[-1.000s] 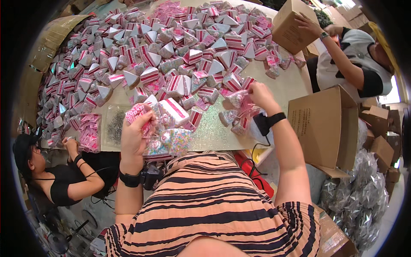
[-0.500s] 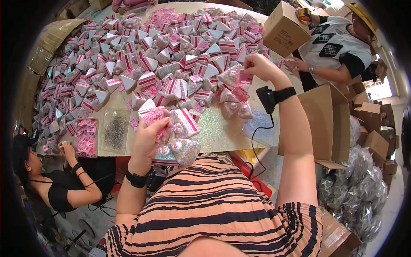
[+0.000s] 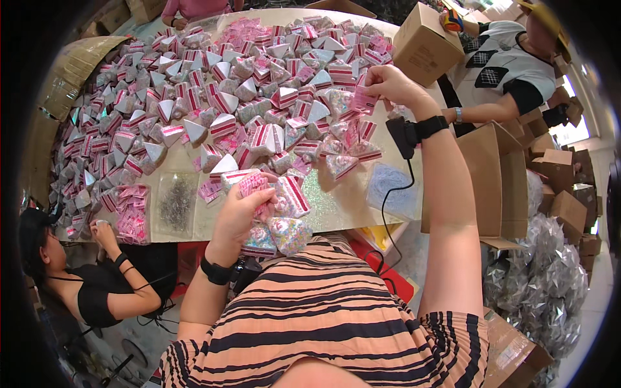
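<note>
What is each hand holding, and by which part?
Left hand: a bundle of pink-and-white striped triangular packets, gripped around the bundle's lower part. Right hand: small pink flat packet, pinched at its top edge.

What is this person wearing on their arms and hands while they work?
Both forearms are bare, with no sleeves or gloves. The left hand has a black band at its wrist. The right hand has a black wrist strap carrying a small black device, from which a thin black cable hangs down.

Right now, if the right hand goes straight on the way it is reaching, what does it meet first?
The right hand, pinching a small pink packet, points up-left across the table. It would probably first meet the heap of pink-striped triangular boxes just beyond its fingers; depth is hard to judge.
</note>
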### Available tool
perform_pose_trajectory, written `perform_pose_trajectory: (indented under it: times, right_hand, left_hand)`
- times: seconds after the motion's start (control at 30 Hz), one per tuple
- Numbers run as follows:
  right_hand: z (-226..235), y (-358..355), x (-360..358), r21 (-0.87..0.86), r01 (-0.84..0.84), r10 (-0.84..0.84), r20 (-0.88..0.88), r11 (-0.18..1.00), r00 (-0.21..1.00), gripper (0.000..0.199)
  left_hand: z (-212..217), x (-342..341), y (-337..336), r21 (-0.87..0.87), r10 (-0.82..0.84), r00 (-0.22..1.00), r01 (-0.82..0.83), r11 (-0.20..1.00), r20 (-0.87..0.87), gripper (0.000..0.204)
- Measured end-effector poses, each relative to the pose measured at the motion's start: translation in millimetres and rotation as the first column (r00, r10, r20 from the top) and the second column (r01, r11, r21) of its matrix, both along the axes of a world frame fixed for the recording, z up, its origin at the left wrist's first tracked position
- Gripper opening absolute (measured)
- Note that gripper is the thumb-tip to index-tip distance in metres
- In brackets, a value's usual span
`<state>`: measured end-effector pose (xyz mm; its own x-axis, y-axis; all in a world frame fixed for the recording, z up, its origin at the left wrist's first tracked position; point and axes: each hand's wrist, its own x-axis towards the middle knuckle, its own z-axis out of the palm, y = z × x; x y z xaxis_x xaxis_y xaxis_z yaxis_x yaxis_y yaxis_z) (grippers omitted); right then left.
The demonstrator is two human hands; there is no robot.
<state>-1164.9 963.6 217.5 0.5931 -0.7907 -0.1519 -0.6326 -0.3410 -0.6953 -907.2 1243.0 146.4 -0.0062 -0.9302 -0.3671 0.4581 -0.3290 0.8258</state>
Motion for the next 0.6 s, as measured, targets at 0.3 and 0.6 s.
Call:
perform_pose_trajectory:
  times: [0.3, 0.6]
  right_hand:
    - [-111, -24, -1, 0.028, 0.476, -0.476, -0.012, 0.879, 0.879, 0.018]
    - [-72, 100, 33, -0.440, 0.024, 0.041, 0.137, 0.898, 0.990, 0.049]
  left_hand:
    - [1, -7, -8, 0.008, -0.108, 0.994, 0.108, 0.994, 0.010, 0.020]
    - [-31, -19, -26, 0.018, -0.127, 0.992, 0.127, 0.992, -0.007, 0.017]
